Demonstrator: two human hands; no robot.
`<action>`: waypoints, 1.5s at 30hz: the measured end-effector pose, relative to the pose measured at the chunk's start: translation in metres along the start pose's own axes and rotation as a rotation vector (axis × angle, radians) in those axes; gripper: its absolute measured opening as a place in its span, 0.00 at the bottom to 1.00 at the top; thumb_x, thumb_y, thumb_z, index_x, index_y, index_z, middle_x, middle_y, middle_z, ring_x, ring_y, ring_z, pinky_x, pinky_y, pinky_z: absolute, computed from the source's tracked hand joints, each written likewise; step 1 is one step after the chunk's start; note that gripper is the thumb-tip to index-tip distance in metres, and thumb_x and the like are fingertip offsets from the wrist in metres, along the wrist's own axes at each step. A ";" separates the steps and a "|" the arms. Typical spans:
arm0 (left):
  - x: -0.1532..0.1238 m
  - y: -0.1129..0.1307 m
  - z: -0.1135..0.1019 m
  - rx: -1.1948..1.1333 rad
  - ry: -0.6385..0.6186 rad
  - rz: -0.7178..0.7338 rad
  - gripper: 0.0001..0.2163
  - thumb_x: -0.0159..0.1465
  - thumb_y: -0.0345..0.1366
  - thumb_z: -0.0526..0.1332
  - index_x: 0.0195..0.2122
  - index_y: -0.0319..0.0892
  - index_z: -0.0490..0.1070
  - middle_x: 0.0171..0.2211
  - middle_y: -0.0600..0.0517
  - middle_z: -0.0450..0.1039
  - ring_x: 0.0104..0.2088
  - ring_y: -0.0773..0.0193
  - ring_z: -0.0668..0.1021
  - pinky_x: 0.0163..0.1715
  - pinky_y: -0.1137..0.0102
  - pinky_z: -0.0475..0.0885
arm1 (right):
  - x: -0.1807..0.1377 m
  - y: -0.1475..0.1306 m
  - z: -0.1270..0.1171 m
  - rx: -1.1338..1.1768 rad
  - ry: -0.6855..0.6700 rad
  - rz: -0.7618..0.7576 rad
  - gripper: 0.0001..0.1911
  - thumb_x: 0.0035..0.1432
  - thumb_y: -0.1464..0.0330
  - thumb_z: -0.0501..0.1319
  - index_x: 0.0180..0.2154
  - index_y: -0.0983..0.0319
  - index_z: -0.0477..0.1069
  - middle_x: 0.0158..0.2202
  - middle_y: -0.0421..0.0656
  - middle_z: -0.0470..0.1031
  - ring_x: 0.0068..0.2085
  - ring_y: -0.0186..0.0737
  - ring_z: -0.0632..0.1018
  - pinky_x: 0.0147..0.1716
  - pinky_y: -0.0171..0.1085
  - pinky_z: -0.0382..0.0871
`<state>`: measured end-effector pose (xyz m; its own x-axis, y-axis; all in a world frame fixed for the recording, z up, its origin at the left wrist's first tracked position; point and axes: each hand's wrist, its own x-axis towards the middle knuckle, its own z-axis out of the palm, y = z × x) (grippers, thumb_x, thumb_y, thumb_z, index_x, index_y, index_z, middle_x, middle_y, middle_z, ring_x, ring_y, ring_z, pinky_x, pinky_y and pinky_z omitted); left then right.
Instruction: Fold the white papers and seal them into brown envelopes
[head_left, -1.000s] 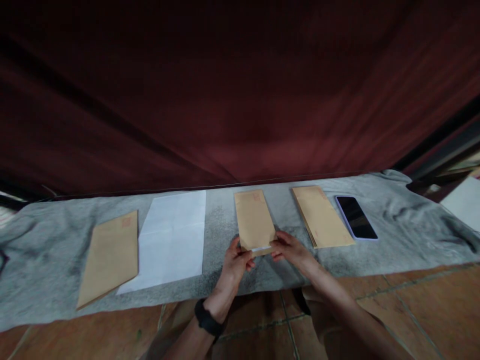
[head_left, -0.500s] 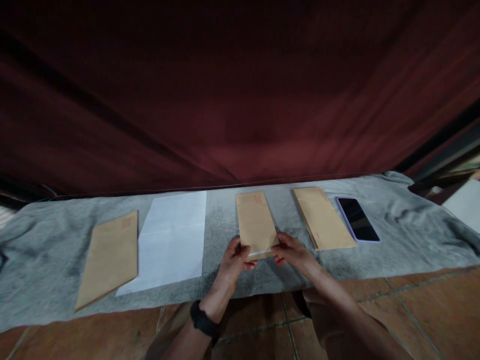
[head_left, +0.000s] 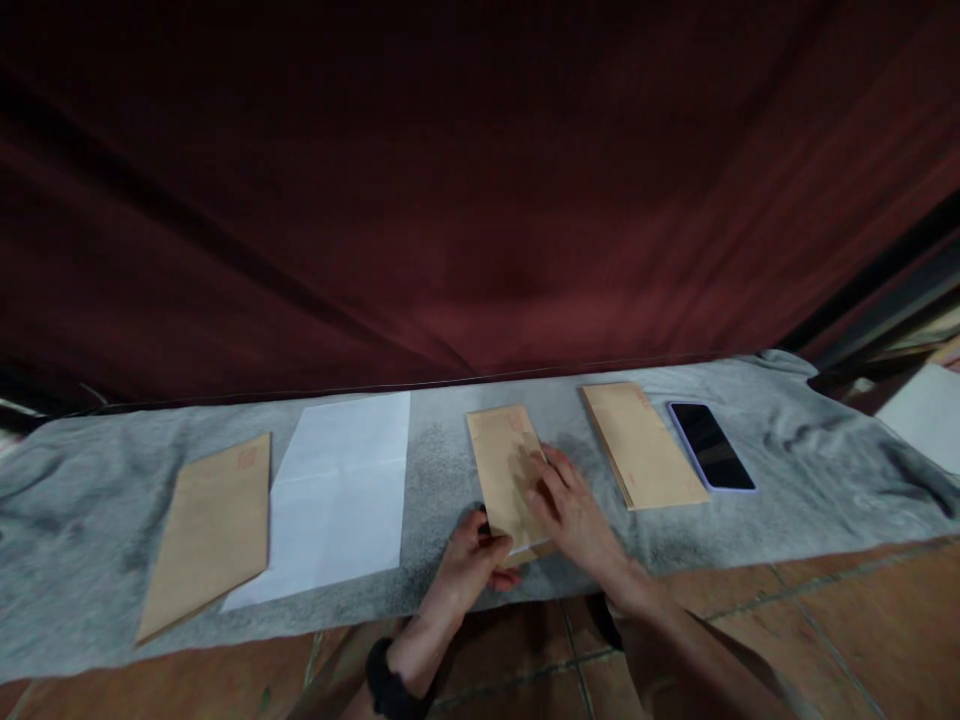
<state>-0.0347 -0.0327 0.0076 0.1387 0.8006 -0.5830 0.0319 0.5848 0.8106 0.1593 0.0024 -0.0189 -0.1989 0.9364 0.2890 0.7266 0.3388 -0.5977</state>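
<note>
A brown paper envelope point(head_left: 499, 470) with faint red print at its far end is in front of me, its near end towards me. Across that near end runs a thin white strip; I cannot tell whether it is paper inside. My left hand point(head_left: 474, 555) pinches the near left corner, thumb on top and fingers beneath. Over the right side of the envelope lies my right hand point(head_left: 574, 515), its fingers slightly apart and resting on the upper face.
To the left lie a creased white sheet point(head_left: 337, 490) and another brown envelope point(head_left: 210, 530). On the right are a stack of brown envelopes point(head_left: 649, 450) and a phone point(head_left: 711, 445) in a purple case. Grey cloth point(head_left: 810, 480) covers the surface; a dark red curtain point(head_left: 480, 250) hangs behind.
My right hand has let go of the envelope's near right corner and moved up onto its face. The left hand keeps its pinch, and the envelope sits slightly nearer to me.
</note>
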 end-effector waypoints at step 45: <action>0.086 -0.007 0.002 1.297 0.552 0.804 0.25 0.72 0.41 0.50 0.68 0.40 0.61 0.70 0.40 0.57 0.71 0.43 0.57 0.65 0.46 0.60 | 0.041 0.001 0.026 -0.259 -0.112 0.057 0.28 0.74 0.58 0.43 0.69 0.61 0.59 0.71 0.46 0.57 0.71 0.48 0.59 0.68 0.52 0.55</action>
<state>-0.0211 0.0318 -0.0475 0.1874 0.9429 0.2755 0.9387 -0.2545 0.2326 0.1342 0.0434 -0.0273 -0.2144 0.9623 0.1674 0.8795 0.2647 -0.3954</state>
